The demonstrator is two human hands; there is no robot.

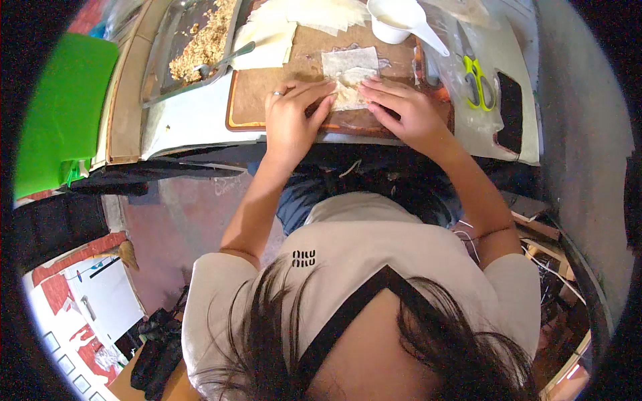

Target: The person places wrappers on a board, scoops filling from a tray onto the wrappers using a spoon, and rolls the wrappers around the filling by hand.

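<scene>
A thin, pale spring roll wrapper [350, 63] lies on a brown board [251, 100], its near part folded over some filling. At its left side my left hand [297, 110], with a ring on one finger, pinches the folded edge. My right hand [409, 112] grips the opposite side with its fingertips. How much filling sits inside is hidden by the folds and fingers. Beyond my left hand, a stack of square wrappers [264, 43] rests on the board's far left part, and more wrappers [311, 13] are spread out behind it.
At the left, a clear tray [155, 83] contains crumbly brown filling [200, 50] and a metal spoon [231, 55]. A white cup with a handle [396, 23] stands at the back. Green-handled scissors [478, 83] and a black phone [509, 113] lie rightward. A green panel [63, 107] borders the far left.
</scene>
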